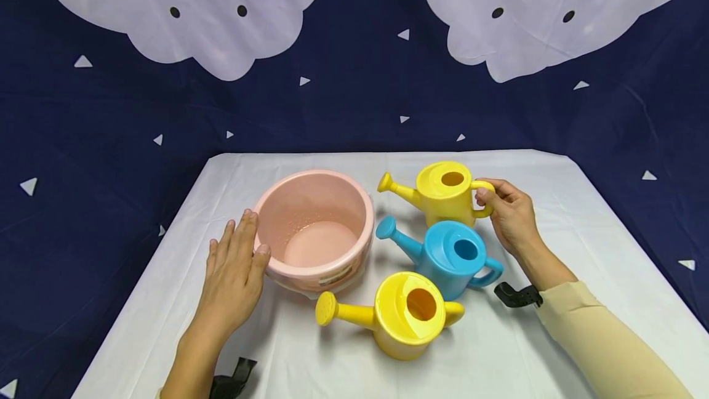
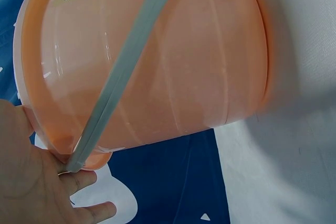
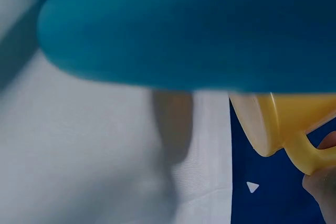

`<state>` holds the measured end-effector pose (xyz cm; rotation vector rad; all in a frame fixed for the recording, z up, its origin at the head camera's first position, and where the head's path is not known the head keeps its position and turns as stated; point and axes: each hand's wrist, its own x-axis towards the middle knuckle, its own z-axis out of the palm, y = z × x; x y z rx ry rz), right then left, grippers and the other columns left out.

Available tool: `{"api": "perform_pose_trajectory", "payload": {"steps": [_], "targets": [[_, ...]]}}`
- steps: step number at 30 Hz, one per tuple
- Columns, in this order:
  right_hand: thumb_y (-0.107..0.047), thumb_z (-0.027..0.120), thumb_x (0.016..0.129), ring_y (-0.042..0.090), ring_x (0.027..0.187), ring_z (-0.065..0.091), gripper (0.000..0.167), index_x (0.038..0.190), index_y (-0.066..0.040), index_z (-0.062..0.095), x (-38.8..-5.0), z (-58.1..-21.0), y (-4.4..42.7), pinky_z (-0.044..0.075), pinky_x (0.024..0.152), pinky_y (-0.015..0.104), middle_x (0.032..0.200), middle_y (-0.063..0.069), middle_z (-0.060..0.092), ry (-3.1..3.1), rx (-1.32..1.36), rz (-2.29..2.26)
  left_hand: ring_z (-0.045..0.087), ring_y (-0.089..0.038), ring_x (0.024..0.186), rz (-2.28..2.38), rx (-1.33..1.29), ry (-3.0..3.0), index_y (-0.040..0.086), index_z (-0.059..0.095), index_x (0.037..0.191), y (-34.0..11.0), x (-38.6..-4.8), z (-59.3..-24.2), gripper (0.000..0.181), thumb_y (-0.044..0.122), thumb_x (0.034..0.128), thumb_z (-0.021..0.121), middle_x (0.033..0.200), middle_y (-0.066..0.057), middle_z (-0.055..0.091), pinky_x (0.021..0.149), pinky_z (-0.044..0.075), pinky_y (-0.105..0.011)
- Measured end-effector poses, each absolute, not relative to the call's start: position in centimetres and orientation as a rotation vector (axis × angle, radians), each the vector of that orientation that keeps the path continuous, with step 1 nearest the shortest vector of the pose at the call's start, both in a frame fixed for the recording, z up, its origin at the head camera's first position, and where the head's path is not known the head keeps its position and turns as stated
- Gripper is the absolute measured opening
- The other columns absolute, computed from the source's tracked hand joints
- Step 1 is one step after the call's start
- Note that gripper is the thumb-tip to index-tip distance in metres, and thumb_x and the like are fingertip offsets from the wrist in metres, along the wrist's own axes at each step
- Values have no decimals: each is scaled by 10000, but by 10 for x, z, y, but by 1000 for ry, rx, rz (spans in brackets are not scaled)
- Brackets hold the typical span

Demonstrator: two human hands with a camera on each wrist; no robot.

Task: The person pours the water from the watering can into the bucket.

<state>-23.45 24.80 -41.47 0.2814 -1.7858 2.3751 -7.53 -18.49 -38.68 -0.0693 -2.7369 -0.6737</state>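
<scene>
My right hand (image 1: pixel 512 214) pinches the handle of the far yellow watering can (image 1: pixel 440 193). In the right wrist view that can's base shows against the navy cloth, and it looks raised off the table. A blue watering can (image 1: pixel 451 251) stands just in front of it, filling the top of the right wrist view. Nearest me is another yellow watering can (image 1: pixel 401 319), spout pointing left. With fingers extended, my left hand (image 1: pixel 235 273) touches the left rim of a pink bucket (image 1: pixel 316 180). The bucket's grey handle (image 2: pixel 123 72) hangs along its side in the left wrist view.
A white cloth (image 1: pixel 293 356) covers the table. Behind it hangs a navy backdrop (image 1: pixel 343 119) with clouds and small white triangles. Black wrist mounts (image 1: pixel 517 295) sit by both wrists. Inside the bucket are what look like small droplets.
</scene>
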Motion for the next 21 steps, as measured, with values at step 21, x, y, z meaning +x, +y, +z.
{"api": "perform_pose_trajectory", "payload": {"steps": [21], "targets": [[-56, 648, 873, 101, 758, 547, 133, 998, -67, 689, -240, -429, 242, 509, 685, 163, 791, -37, 658, -1832, 301, 2354, 49, -310, 1487, -685, -76, -2746, 170, 121, 1530, -186, -77, -389, 559, 374, 1031, 269, 1602, -47, 139, 1179, -30, -555]]}}
